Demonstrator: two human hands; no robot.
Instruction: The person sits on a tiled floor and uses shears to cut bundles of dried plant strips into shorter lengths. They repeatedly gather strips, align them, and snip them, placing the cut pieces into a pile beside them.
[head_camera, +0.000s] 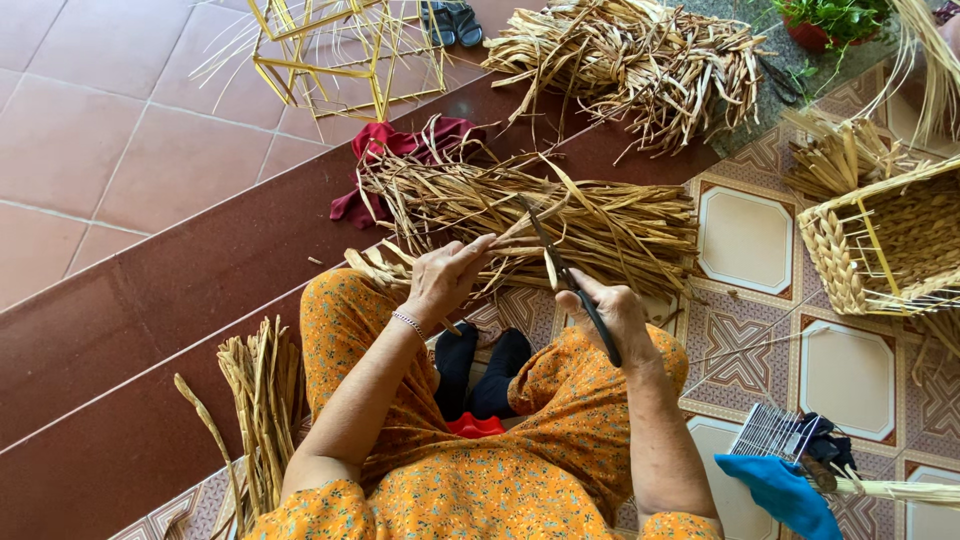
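- My right hand (615, 315) is clenched round the black handles of the scissors (560, 265), whose blades point up toward eleven o'clock.
- The blades are parted around a pale dried leaf strip (549, 268), right at the tips.
- My left hand (445, 275) sits at nine o'clock of the scissors, fingers pinching the same strip where it runs out toward the blades; a thin bracelet (408, 323) circles that wrist.
- At twelve o'clock of both hands, a long bundle of dried leaves (600, 225) lies across the step, touching the strip I hold.
- Behind that bundle, at eleven o'clock, a red cloth (395, 145) pokes out from under the leaves.
- Further out at twelve, a bigger heap of dried leaves (640, 70) rests on the upper step, with a bare yellow wire frame (340, 60) at eleven.
- At three o'clock, a half-woven basket (885, 245) stands on the patterned tiles.
- At seven o'clock, beside my knee, a small sheaf of stalks (260, 400) leans on the step.
- At five o'clock, a blue cloth (780, 490) lies by a small wire grid (765, 432).
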